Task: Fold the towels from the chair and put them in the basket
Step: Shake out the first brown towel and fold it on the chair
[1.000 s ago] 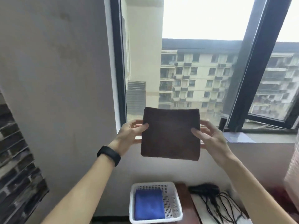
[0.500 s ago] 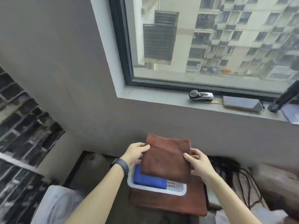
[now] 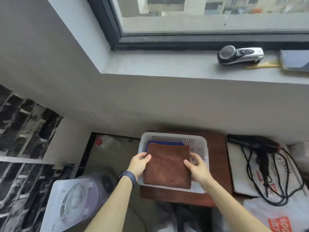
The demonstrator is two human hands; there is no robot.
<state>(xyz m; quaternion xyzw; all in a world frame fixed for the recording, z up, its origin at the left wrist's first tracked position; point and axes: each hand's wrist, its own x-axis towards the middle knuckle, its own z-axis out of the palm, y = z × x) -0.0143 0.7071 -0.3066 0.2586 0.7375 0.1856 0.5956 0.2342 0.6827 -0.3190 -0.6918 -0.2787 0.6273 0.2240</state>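
While pinched at both side edges, thumbs on top, by left hand [image 3: 139, 164] and right hand [image 3: 198, 169]: folded brown towel [image 3: 167, 166], held flat over white basket [image 3: 173, 136], above blue towel [image 3: 164, 142] already inside. Likely soft, light, limp; apt to spring open unless gripped across all layers at the edges. Beneath, small brown counter [image 3: 217, 156] below grey windowsill [image 3: 167, 64]; fan [image 3: 71, 198] left, corded hair dryer [image 3: 260, 148] right.

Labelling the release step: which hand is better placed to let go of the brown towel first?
Right, likely: the right hand holds the brown towel inside the basket with wall clearance; the left hand overlaps the left rim.
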